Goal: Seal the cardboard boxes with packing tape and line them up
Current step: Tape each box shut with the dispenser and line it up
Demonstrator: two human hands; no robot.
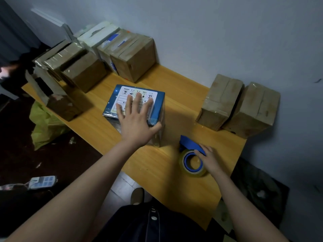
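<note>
Pressing down flat, the left hand has fingers straight and spread across the blue box, thumb hooked over its near corner. It pins the box and clasps nothing. That box sits mid-table, well clear of every edge. Over by the near edge the right hand curls its fingers round the blue handle of the dispenser, whose clear roll rests on the wood.

By my reading the sealing step is in hand: box steadied, tape gripped but not yet at the cardboard. The next move wants the dispenser lifted across to the box top and its tape end stuck down, with the left hand shifting off the line of travel while still holding the box square.

A brown pair stands at the table's right end beside the wall, touching each other, and a brown cluster crowds the far corner.

Writing now: the box's white label shows a row of small icons above ruled form lines, but the print is too small to read. No brand is legible anywhere.
</note>
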